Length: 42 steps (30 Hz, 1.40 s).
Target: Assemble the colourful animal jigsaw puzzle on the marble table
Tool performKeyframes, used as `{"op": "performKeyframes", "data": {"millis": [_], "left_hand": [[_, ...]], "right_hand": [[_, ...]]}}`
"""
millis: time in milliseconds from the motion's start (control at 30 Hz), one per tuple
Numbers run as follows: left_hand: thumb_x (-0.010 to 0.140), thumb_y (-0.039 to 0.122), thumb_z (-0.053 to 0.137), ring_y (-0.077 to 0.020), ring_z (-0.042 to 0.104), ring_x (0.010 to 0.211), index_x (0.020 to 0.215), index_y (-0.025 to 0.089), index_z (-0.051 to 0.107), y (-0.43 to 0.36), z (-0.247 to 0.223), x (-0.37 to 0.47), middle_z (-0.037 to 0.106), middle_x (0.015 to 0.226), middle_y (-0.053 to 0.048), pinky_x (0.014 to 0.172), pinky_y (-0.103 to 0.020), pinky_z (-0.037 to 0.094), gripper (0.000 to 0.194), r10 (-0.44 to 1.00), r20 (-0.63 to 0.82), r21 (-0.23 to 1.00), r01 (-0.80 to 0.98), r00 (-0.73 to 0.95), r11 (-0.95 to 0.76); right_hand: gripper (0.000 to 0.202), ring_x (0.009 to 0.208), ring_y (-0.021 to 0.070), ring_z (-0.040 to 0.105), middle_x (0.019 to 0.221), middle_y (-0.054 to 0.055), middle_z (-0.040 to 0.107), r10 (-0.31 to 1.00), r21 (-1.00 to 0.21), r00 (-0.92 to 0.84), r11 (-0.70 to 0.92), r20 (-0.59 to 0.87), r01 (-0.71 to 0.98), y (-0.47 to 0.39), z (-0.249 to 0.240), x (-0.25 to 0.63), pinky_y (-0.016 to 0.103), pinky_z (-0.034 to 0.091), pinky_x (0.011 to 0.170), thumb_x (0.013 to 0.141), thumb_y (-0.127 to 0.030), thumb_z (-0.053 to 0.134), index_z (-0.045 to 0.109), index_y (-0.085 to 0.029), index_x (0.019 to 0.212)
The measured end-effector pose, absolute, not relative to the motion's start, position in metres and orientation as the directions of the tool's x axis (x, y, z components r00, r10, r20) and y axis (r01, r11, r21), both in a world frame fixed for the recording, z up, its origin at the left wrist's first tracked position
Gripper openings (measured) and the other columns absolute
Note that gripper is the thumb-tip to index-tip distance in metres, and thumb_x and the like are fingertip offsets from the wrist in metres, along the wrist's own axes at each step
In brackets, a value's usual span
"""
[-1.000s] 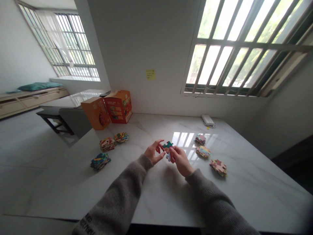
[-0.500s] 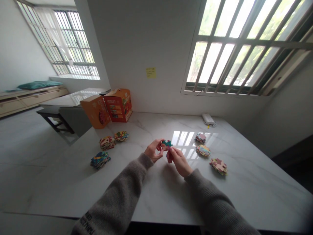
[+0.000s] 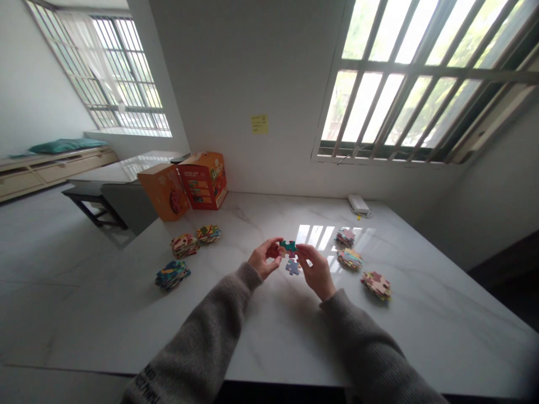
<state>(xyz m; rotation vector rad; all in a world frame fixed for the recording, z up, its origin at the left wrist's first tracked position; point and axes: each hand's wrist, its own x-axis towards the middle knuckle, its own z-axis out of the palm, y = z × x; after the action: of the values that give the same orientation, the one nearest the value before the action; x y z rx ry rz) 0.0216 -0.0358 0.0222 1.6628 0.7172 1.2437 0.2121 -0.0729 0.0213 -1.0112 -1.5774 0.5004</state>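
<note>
Between my two hands is a jigsaw puzzle piece (image 3: 288, 247), teal on top with brownish and pink parts below, raised over the table. My left hand (image 3: 266, 259) pinches its left edge between thumb and fingers. The fingertips of my right hand (image 3: 315, 269) are closed on its right edge. Just under it shows a blue-grey puzzle piece (image 3: 293, 266), close to my right fingers; whether they hold it or it lies on the table, I cannot tell.
Stacks of puzzle pieces stand on the left (image 3: 172, 275), (image 3: 184, 245), (image 3: 209, 233) and right (image 3: 376, 285), (image 3: 349, 258), (image 3: 346, 237) of the marble-patterned table (image 3: 269, 336). Orange boxes (image 3: 204, 182) stand at the back left. A white device (image 3: 357, 204) lies at the back right.
My right hand has shifted up and right, from the teal piece's lower edge to its right edge. The blue-grey piece below has come into fuller view. My left hand stays nearly still.
</note>
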Motion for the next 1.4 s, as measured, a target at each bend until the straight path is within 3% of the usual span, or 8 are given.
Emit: {"op": "performKeyframes", "data": {"millis": [200, 300, 633, 933, 1400], "left_hand": [[0.076, 0.014, 0.068, -0.0123, 0.064, 0.082, 0.134, 0.017, 0.051, -0.032, 0.016, 0.02, 0.061, 0.094, -0.002, 0.081, -0.027, 0.056, 0.061, 0.827, 0.44, 0.889, -0.038, 0.349, -0.457], [0.075, 0.015, 0.07, -0.012, 0.064, 0.08, 0.139, 0.018, 0.046, -0.03, 0.014, 0.017, 0.061, 0.095, -0.002, 0.077, -0.027, 0.056, 0.068, 0.822, 0.455, 0.874, 0.008, 0.343, -0.486], [0.076, 0.019, 0.069, -0.0116, 0.064, 0.073, 0.126, 0.015, 0.057, -0.032, 0.022, 0.015, 0.067, 0.09, -0.003, 0.07, -0.026, 0.055, 0.051, 0.804, 0.473, 0.841, 0.089, 0.361, -0.534], [0.076, 0.017, 0.069, -0.0123, 0.065, 0.073, 0.125, 0.017, 0.055, -0.033, 0.023, 0.015, 0.066, 0.086, -0.002, 0.066, -0.024, 0.053, 0.051, 0.784, 0.506, 0.806, 0.128, 0.359, -0.579], [0.078, 0.019, 0.069, -0.012, 0.064, 0.071, 0.125, 0.018, 0.054, -0.032, 0.022, 0.014, 0.065, 0.081, 0.001, 0.066, -0.024, 0.053, 0.049, 0.776, 0.506, 0.796, 0.142, 0.377, -0.588]], "right_hand": [[0.018, 0.084, 0.0218, 0.075, 0.097, 0.007, 0.078, 0.774, -0.676, 0.022, 0.537, 0.632, 0.505, -0.073, 0.025, 0.216, 0.034, 0.062, 0.074, 0.095, -0.035, 0.057, 0.066, -0.023, 0.105], [0.017, 0.086, 0.0221, 0.075, 0.096, 0.007, 0.078, 0.785, -0.699, 0.029, 0.533, 0.619, 0.478, -0.073, 0.026, 0.218, 0.034, 0.061, 0.077, 0.095, -0.035, 0.057, 0.065, -0.023, 0.104], [0.021, 0.088, 0.0238, 0.074, 0.096, 0.008, 0.076, 0.84, -0.809, 0.056, 0.5, 0.54, 0.309, -0.075, 0.029, 0.215, 0.04, 0.06, 0.083, 0.092, -0.041, 0.062, 0.065, -0.022, 0.101], [0.018, 0.085, 0.0233, 0.074, 0.095, 0.008, 0.077, 0.807, -0.752, 0.05, 0.523, 0.588, 0.402, -0.076, 0.028, 0.214, 0.039, 0.06, 0.078, 0.093, -0.036, 0.06, 0.064, -0.022, 0.104], [0.017, 0.087, 0.0234, 0.074, 0.097, 0.008, 0.076, 0.818, -0.78, 0.045, 0.527, 0.573, 0.337, -0.077, 0.027, 0.214, 0.04, 0.06, 0.081, 0.094, -0.037, 0.06, 0.062, -0.022, 0.104]]}}
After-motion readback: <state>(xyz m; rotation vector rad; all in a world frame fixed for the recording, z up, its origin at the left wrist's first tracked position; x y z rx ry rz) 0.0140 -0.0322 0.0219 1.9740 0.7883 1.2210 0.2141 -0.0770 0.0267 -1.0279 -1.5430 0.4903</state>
